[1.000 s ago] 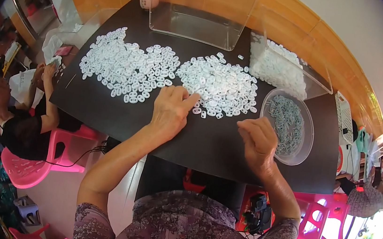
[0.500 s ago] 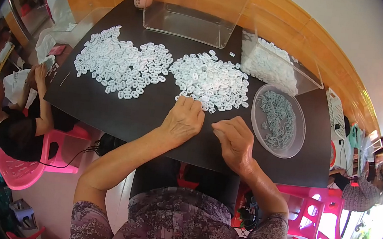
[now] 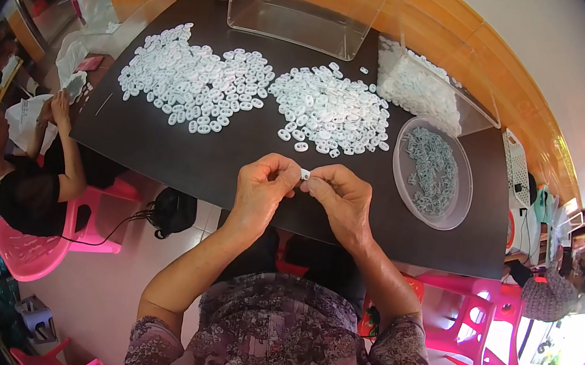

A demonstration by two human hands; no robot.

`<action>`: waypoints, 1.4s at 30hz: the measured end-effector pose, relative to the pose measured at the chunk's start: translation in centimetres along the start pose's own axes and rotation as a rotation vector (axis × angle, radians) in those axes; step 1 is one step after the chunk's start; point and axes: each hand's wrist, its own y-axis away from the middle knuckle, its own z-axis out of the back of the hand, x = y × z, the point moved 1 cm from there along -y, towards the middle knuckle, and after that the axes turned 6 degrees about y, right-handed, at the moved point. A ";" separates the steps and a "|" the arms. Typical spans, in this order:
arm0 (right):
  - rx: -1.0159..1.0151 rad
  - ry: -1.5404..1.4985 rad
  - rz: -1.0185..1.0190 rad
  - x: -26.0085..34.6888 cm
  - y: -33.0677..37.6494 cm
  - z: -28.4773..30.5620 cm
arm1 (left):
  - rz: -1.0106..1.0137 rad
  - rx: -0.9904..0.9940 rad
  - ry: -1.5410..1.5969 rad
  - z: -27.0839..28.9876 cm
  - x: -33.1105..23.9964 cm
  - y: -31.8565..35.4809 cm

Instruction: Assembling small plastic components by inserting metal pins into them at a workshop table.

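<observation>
Over the near edge of a black table (image 3: 187,160), my left hand (image 3: 263,190) and my right hand (image 3: 345,199) meet fingertip to fingertip. Between them they pinch one small white plastic piece (image 3: 305,174). Beyond my hands lie two spread heaps of the same white ring-shaped pieces: one heap (image 3: 192,77) at the left, another heap (image 3: 333,111) in the middle. A round clear tray (image 3: 398,169) with small grey-green pieces stands to the right of my right hand.
Two clear plastic boxes stand at the back: one empty box (image 3: 305,4), another box (image 3: 426,82) with white pieces. A seated person (image 3: 16,165) on a pink chair (image 3: 32,250) works at the left. More pink chairs (image 3: 491,335) are at the lower right.
My left hand drew back from the middle heap to the table's near edge. My right hand moved left to meet it, and both now pinch one white piece.
</observation>
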 end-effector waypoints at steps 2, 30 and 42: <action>0.064 0.022 -0.014 0.3 0.0 -0.2 | -0.046 0.003 0.036 -0.1 -0.1 0.2; -0.481 0.981 0.191 0.7 -0.9 15.7 | -0.103 -0.006 -0.076 3.0 0.0 1.4; -0.171 1.162 0.186 -4.5 -1.5 17.5 | -0.123 0.011 -0.161 2.4 0.7 1.5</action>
